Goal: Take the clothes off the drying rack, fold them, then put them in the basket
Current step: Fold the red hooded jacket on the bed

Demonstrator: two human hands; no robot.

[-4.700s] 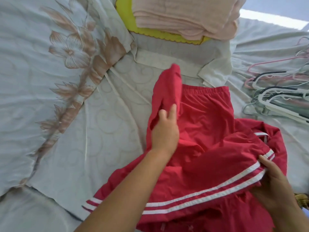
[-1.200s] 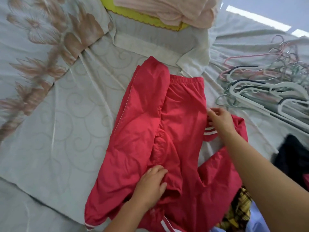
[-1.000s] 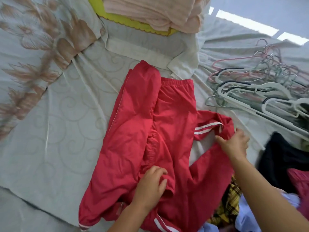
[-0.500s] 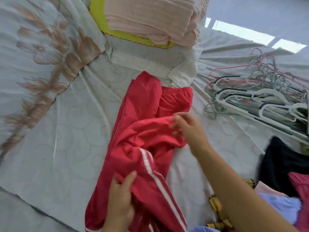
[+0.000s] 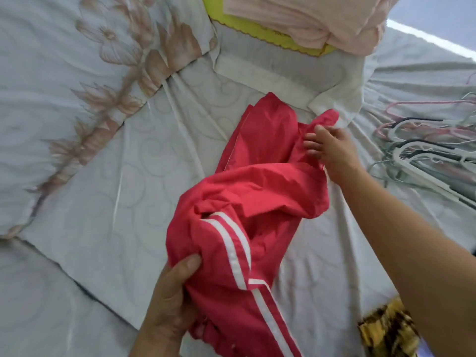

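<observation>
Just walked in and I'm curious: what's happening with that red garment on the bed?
A person is folding red track trousers on a pale bedsheet. The left hand grips the bunched, white-striped end nearest the camera; the right hand pinches the far end. The trousers lie crumpled, not yet neatly folded. Hangers lie to the right.

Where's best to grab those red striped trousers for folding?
Likely the ends of the red trousers: waistband from the right, where the right hand pinches it; bunched legs from the near side, where the left hand grips. The middle is crumpled.
</observation>
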